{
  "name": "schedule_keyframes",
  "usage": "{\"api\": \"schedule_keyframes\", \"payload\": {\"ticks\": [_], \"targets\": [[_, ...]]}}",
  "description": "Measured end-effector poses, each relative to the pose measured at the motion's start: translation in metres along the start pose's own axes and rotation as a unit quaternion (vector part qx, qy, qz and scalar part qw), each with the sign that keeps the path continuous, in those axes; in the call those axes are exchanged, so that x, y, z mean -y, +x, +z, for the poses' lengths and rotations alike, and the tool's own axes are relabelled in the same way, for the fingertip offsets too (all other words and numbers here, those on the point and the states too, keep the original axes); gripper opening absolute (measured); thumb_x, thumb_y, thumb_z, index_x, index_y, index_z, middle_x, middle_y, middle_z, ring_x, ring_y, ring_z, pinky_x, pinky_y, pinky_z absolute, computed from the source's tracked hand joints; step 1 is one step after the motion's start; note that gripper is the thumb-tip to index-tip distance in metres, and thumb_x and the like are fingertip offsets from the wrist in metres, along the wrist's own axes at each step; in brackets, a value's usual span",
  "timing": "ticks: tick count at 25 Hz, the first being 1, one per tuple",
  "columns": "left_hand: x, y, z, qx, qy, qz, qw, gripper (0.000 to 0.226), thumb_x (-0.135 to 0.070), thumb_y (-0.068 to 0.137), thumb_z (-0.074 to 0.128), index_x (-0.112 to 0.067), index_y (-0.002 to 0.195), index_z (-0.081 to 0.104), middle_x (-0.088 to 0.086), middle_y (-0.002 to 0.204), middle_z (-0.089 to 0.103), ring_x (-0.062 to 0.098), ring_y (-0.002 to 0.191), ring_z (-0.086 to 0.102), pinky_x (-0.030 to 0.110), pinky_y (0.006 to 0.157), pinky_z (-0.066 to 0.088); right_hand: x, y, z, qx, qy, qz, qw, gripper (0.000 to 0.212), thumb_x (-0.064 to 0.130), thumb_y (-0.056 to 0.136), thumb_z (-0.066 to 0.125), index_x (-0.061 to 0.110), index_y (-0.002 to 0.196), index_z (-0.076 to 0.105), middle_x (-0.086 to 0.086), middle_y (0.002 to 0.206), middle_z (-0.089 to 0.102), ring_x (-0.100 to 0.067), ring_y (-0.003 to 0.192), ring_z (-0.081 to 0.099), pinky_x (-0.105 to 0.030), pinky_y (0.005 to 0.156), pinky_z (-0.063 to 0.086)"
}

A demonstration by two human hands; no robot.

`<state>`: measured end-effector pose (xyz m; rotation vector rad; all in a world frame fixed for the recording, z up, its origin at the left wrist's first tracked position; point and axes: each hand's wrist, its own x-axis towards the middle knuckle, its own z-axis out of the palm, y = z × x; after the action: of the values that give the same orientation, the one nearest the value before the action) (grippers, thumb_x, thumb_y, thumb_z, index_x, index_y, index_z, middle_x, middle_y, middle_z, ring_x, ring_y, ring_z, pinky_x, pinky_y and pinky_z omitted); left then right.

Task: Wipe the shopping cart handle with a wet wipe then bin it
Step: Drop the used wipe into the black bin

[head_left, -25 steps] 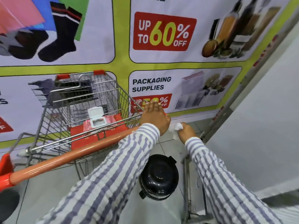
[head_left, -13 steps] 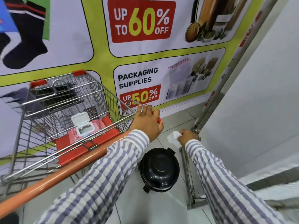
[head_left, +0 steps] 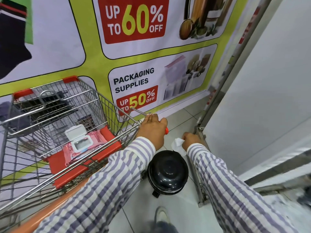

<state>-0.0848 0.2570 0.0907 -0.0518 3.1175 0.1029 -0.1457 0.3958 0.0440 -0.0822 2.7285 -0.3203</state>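
Head view: "PACKAGING SUPPLIES" banner point(head_left: 134, 78); right hand point(head_left: 191, 140) fingers round wet wipe point(head_left: 177, 144), left hand point(head_left: 153, 130) gripping cart handle point(head_left: 55, 209).

closed black bin point(head_left: 168, 172) below, cart point(head_left: 55, 125) crowding left, metal frame point(head_left: 200, 174) right

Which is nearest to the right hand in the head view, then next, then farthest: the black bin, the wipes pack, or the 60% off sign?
From the right hand:
1. Black bin, on the floor just below-left.
2. Wipes pack, left, in the cart's seat.
3. 60% off sign, high on the wall.
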Motion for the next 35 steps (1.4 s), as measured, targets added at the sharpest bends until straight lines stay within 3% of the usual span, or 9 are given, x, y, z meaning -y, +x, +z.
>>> {"api": "schedule_keyframes", "payload": {"ticks": [9, 17, 21, 27, 35], "targets": [[0.004, -0.003, 0.002, -0.019, -0.026, 0.012, 0.999, 0.045, -0.009, 0.088, 0.055, -0.011, 0.131, 0.043, 0.026, 0.149, 0.032, 0.039, 0.141, 0.026, 0.04, 0.12, 0.014, 0.005, 0.001, -0.002, -0.021, -0.046, -0.004, 0.999, 0.029, 0.013, 0.091, 0.047, 0.011, 0.119, 0.055, -0.016, 0.122, 0.06, -0.033, 0.111, 0.058, -0.042, 0.098, 0.048], [0.003, 0.0, 0.004, -0.027, -0.016, 0.018, 0.999, 0.046, -0.008, 0.089, 0.054, -0.01, 0.133, 0.041, 0.027, 0.151, 0.027, 0.039, 0.143, 0.023, 0.041, 0.12, 0.014, 0.007, 0.021, 0.027, 0.009, -0.102, 0.006, 0.995, 0.03, 0.014, 0.09, 0.049, 0.012, 0.117, 0.062, -0.013, 0.121, 0.06, -0.03, 0.114, 0.054, -0.041, 0.097, 0.048], [0.002, 0.001, 0.006, -0.024, -0.02, 0.018, 0.999, 0.045, -0.009, 0.091, 0.053, -0.01, 0.134, 0.04, 0.027, 0.154, 0.022, 0.038, 0.144, 0.02, 0.04, 0.12, 0.011, -0.002, 0.031, 0.043, 0.049, -0.086, 0.027, 0.995, 0.027, 0.017, 0.091, 0.05, 0.009, 0.114, 0.062, -0.011, 0.115, 0.065, -0.028, 0.104, 0.062, -0.038, 0.093, 0.051], [0.003, 0.002, 0.008, -0.025, -0.015, 0.013, 0.999, 0.044, -0.009, 0.091, 0.052, -0.01, 0.133, 0.04, 0.028, 0.155, 0.019, 0.037, 0.145, 0.019, 0.039, 0.121, 0.008, -0.017, 0.037, 0.074, 0.086, -0.058, 0.053, 0.993, 0.035, 0.024, 0.093, 0.047, 0.006, 0.121, 0.057, -0.012, 0.124, 0.061, -0.03, 0.113, 0.059, -0.037, 0.096, 0.049], [0.004, 0.004, 0.008, -0.026, -0.017, 0.011, 0.999, 0.033, -0.014, 0.095, 0.044, -0.011, 0.128, 0.042, 0.027, 0.157, 0.014, 0.036, 0.146, 0.015, 0.038, 0.121, 0.004, -0.029, 0.058, 0.104, 0.089, -0.064, 0.052, 0.993, 0.03, 0.02, 0.095, 0.046, 0.009, 0.12, 0.058, -0.012, 0.124, 0.062, -0.03, 0.114, 0.058, -0.037, 0.095, 0.048]]}}
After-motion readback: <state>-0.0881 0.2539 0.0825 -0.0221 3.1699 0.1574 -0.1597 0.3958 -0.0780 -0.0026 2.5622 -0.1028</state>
